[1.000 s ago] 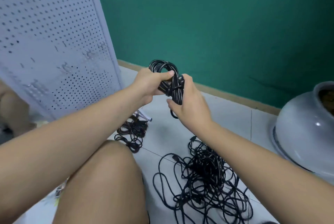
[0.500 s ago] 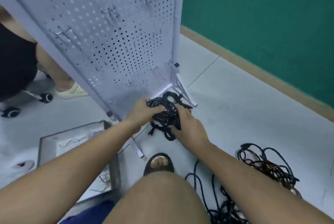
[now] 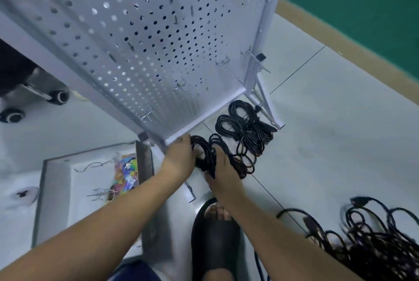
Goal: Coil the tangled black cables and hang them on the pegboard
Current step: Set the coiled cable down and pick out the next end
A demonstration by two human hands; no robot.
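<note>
Left hand [image 3: 179, 158] and right hand [image 3: 223, 173] both grasp 1 coiled cable bundle [image 3: 207, 153], held low at bottom edge of pegboard [image 3: 158, 42]. Other coils [image 3: 247, 128] lie on floor [image 3: 328, 144] just beyond. Tangled pile [image 3: 374, 244] lower right.

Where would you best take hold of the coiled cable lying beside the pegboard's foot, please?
Probably at its bunched middle, coming from above: the coiled cable lies flat on the floor with loops fanning out, and the pegboard stands close behind it.
</note>
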